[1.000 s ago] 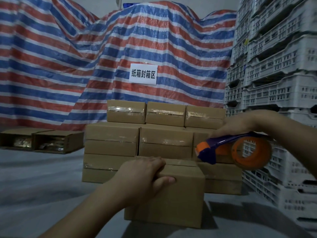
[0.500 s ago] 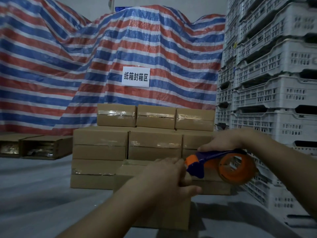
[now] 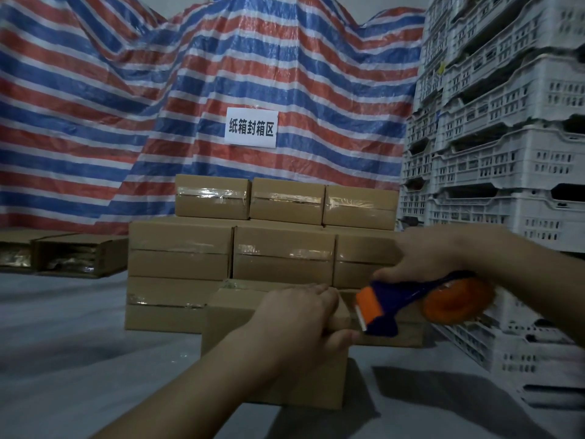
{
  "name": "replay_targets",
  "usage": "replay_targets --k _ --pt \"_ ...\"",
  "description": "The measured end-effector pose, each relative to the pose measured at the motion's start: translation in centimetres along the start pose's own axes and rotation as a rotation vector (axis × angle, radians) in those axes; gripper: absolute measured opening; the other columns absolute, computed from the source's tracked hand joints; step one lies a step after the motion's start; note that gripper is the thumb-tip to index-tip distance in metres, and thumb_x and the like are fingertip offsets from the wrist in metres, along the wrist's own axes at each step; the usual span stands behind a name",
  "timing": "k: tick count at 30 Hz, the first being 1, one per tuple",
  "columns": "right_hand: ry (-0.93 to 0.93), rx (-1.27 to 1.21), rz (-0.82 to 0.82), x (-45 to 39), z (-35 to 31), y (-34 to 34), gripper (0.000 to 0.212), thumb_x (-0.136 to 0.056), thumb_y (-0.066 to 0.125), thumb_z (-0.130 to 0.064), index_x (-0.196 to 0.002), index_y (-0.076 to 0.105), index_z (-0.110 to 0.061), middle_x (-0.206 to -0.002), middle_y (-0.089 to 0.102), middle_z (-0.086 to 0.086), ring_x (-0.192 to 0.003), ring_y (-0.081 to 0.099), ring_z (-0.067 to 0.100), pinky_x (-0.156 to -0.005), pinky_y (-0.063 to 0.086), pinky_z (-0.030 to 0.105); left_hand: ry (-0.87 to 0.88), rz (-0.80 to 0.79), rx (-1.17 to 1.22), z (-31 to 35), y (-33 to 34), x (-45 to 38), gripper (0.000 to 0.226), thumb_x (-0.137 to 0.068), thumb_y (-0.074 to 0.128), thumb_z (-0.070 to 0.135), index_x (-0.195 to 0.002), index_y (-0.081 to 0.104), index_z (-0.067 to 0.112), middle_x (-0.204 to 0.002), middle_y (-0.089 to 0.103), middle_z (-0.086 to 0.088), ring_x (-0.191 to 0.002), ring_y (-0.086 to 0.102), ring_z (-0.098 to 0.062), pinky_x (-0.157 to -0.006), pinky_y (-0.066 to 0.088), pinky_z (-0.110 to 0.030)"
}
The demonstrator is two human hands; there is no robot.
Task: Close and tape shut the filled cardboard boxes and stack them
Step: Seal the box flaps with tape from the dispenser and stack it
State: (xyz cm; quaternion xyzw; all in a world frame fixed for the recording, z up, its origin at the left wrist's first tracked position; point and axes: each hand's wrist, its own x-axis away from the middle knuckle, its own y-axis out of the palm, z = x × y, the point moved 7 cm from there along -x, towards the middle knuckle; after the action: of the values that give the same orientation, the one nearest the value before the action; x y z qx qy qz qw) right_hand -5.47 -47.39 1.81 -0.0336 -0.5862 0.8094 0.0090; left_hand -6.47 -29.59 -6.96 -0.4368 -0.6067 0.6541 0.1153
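Behind everything hangs a tarp (image 3: 95, 99) with red, blue and white stripes, and a white sign (image 3: 251, 127) with black characters is fixed on it. White plastic crates (image 3: 506, 128) stand in tall piles at the right. On the grey floor (image 3: 63, 359) a stack (image 3: 278, 245) of taped boxes sits against the tarp, three levels high. Two open boxes (image 3: 72, 255) lie on the floor at the far left; what is inside them is too dark to tell.

Nearest to the camera, in front of the stack, stands one box (image 3: 234, 308). The left hand (image 3: 300, 321) lies over its top right corner, fingers curled on the top and thumb on the near side. The right hand (image 3: 424, 251) grips a blue and orange tape gun (image 3: 424, 302), its front end apparently touching the box beside the left thumb.
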Motion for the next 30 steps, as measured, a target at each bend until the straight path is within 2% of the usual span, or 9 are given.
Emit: replay_targets --k 3,5,9,13,15,19,24,27,30 --pt "-0.092 0.442 0.057 -0.3 -5.1 1.0 0.039 -0.096 0.054 -0.055 -0.075 0.05 -0.022 -0.075 0.055 -0.004 -0.062 0.051 0.012 -0.051 0.038 0.026 0.006 0.015 -0.014 -0.1 0.0 0.2 0.068 -0.091 0.035 0.071 -0.138 0.045 0.023 -0.149 0.045 0.001 -0.132 0.046 -0.017 -0.102 0.044 -0.036" --pt "-0.097 0.504 0.044 -0.3 -5.7 2.7 0.042 -0.1 0.047 -0.053 -0.075 0.049 -0.02 -0.076 0.054 -0.001 -0.064 0.05 0.014 -0.053 0.039 0.027 0.015 0.007 -0.008 0.0 0.1 0.3 0.069 -0.092 0.035 0.07 -0.141 0.043 0.023 -0.152 0.041 0.001 -0.137 0.041 -0.017 -0.105 0.04 -0.035" --pt "-0.044 0.4 0.256 0.8 -4.7 4.7 0.056 -0.101 0.031 -0.064 -0.077 0.057 -0.021 -0.072 0.058 -0.002 -0.063 0.055 0.013 -0.06 0.048 0.028 0.014 -0.011 0.008 0.1 0.2 0.0 0.069 -0.091 0.036 0.07 -0.142 0.042 0.025 -0.155 0.037 0.001 -0.139 0.038 -0.017 -0.107 0.038 -0.034" --pt "0.058 0.196 0.432 1.7 -3.7 8.7 0.063 -0.099 0.024 -0.068 -0.064 0.052 -0.025 -0.062 0.054 -0.008 -0.054 0.051 0.009 -0.053 0.043 0.027 0.018 -0.001 0.035 -0.2 0.3 0.0 0.07 -0.091 0.038 0.07 -0.145 0.04 0.027 -0.157 0.034 0.003 -0.141 0.036 -0.017 -0.11 0.037 -0.036" --pt "0.119 0.079 0.461 2.0 -2.8 10.6 0.065 -0.097 0.023 -0.071 -0.064 0.054 -0.025 -0.059 0.053 -0.009 -0.052 0.052 0.007 -0.05 0.043 0.025 0.02 0.014 0.044 -0.2 0.3 0.0 0.07 -0.091 0.038 0.071 -0.145 0.041 0.027 -0.155 0.037 0.003 -0.139 0.039 -0.016 -0.108 0.038 -0.035" --pt "0.149 -0.032 0.446 2.2 -2.2 12.5 0.066 -0.095 0.025 -0.076 -0.061 0.052 -0.025 -0.055 0.05 -0.007 -0.047 0.044 0.003 -0.043 0.026 0.025 0.02 0.017 0.045 -0.3 0.5 0.0 0.073 -0.091 0.037 0.072 -0.15 0.034 0.029 -0.159 0.031 0.004 -0.142 0.034 -0.016 -0.11 0.034 -0.034" --pt "0.15 -0.087 0.489 2.3 -2.1 10.1 0.072 -0.097 0.013 -0.069 -0.058 0.055 -0.025 -0.051 0.053 -0.006 -0.044 0.049 0.002 -0.045 0.032 0.023 0.022 0.019 0.047 -0.2 0.4 0.0 0.068 -0.091 0.038 0.07 -0.146 0.038 0.03 -0.156 0.036 0.004 -0.139 0.037 -0.017 -0.107 0.037 -0.034" --pt "0.067 -0.497 0.64 2.3 -2.2 5.8 0.054 -0.1 0.016 -0.054 -0.073 0.055 -0.029 -0.066 0.059 -0.007 -0.06 0.056 0.002 -0.054 0.037 0.024 0.02 0.014 0.051 -0.1 0.4 0.0 0.066 -0.091 0.037 0.071 -0.143 0.041 0.03 -0.155 0.037 0.003 -0.139 0.038 -0.017 -0.107 0.037 -0.036" --pt "-0.035 -1.169 0.57 0.5 -3.5 2.7 0.028 -0.108 0.026 -0.041 -0.109 0.054 -0.036 -0.114 0.064 -0.003 -0.107 0.059 0.014 -0.085 0.045 0.033 0.019 0.024 0.047 -0.2 0.2 0.0 0.066 -0.091 0.037 0.071 -0.14 0.044 0.029 -0.15 0.043 0.003 -0.134 0.043 -0.017 -0.105 0.041 -0.036"
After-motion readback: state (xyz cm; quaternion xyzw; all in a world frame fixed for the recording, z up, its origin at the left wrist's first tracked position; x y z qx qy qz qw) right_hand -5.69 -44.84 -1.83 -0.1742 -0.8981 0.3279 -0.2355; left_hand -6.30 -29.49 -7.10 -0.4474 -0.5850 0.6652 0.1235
